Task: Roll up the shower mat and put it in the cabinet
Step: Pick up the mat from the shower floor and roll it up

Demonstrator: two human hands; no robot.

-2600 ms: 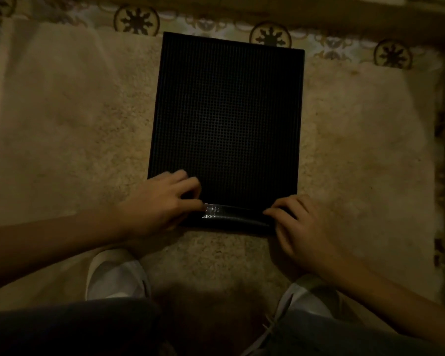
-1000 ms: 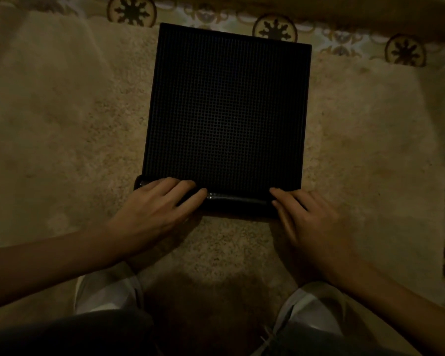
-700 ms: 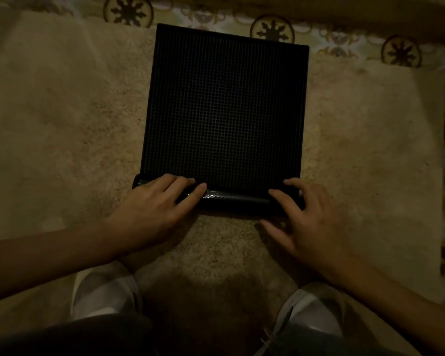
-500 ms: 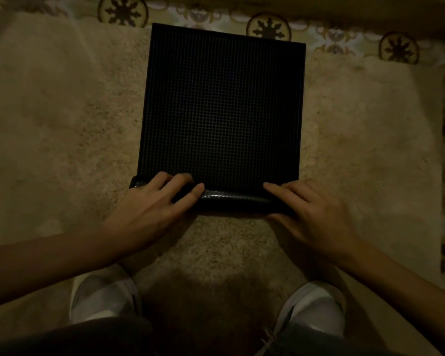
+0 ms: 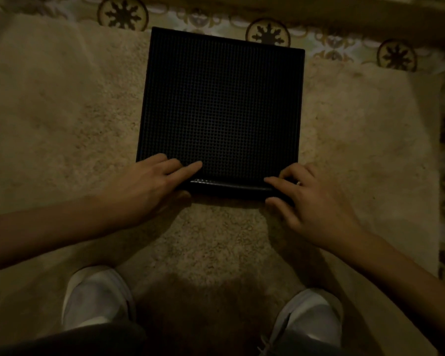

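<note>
The black shower mat [image 5: 221, 109], with a fine grid texture, lies on a beige rug. Its near edge is wound into a thin roll [image 5: 229, 187] facing me, while the rest stays flat. My left hand [image 5: 149, 188] rests over the roll's left end, fingers stretched onto the flat part and thumb beneath the roll. My right hand [image 5: 311, 199] grips the roll's right end, fingers curled over it and thumb on the near side. No cabinet is in view.
The shaggy beige rug [image 5: 62, 129] spreads wide on both sides of the mat. Patterned floor tiles [image 5: 267, 32] run along its far edge. My two white shoes [image 5: 95, 299] [image 5: 308, 314] stand on the rug close below my hands.
The roll has advanced away from me, so the flat part of the mat is shorter. Both hands moved forward with it and re-gripped its ends.
</note>
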